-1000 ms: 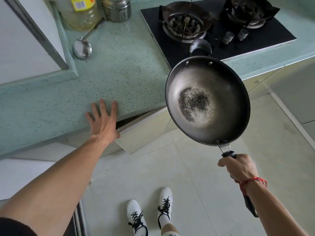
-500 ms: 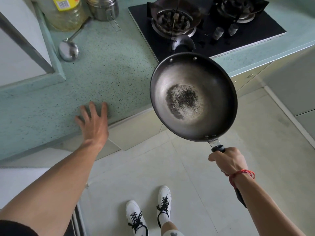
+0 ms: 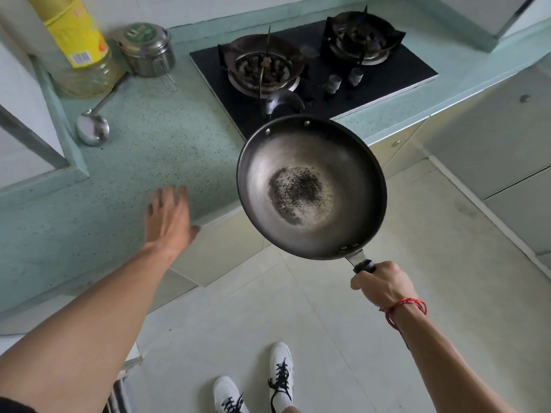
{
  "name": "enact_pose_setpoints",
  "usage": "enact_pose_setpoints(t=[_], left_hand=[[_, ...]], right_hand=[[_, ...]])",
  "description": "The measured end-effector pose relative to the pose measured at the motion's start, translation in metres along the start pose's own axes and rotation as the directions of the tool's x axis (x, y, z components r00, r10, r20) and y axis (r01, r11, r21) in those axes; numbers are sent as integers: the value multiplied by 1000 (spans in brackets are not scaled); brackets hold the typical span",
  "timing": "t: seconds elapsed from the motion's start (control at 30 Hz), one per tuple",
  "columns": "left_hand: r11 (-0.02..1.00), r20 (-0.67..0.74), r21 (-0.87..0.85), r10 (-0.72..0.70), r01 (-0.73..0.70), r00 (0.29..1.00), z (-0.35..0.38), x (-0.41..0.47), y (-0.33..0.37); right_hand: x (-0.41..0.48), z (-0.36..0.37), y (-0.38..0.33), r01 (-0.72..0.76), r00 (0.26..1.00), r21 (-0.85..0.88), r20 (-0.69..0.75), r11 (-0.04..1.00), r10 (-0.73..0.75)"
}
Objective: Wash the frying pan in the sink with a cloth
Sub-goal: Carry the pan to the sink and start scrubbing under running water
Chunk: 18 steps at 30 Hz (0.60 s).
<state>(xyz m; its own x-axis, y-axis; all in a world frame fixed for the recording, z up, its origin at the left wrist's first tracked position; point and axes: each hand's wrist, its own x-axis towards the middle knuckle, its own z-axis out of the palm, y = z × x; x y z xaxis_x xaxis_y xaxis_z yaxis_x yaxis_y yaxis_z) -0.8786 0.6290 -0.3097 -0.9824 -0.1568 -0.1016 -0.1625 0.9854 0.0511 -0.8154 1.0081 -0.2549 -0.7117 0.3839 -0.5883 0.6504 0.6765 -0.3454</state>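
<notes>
Burnt residue (image 3: 298, 189) in frying pan (image 3: 310, 162)

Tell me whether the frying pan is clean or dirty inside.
Dirty. The frying pan, which the right hand holds tilted toward the camera, has a patch of dark specks and residue at its centre.

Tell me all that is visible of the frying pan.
The frying pan is round, deep and dark, seemingly worn grey metal. Black burnt specks cover the middle of its bottom. A small loop grip sits at its far rim; a long riveted handle with black grip is at the near rim. The right hand grips that handle, holding the pan in the air, open side up, before the counter; nothing else touches it.
</notes>
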Motion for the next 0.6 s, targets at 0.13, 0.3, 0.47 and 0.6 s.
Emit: enact_pose_setpoints(t=[0.13, 0.3, 0.47, 0.6], left_hand=[[928, -57, -358, -136, 107, 989, -37, 25, 44], [739, -53, -652, -270, 171, 961, -87, 68, 99], [603, -19, -793, -166, 86, 986, -128, 94, 176], [496, 36, -865, -91, 77, 995, -140, 108, 225]], right_hand=[[-2, -20, 12, -11, 1000, -10, -9, 1000, 11], [-5, -48, 35, -14, 1000, -39, -20, 999, 13], [-12, -74, 57, -32, 998, -120, -51, 992, 26], [-16, -94, 78, -48, 998, -148, -53, 988, 40]])
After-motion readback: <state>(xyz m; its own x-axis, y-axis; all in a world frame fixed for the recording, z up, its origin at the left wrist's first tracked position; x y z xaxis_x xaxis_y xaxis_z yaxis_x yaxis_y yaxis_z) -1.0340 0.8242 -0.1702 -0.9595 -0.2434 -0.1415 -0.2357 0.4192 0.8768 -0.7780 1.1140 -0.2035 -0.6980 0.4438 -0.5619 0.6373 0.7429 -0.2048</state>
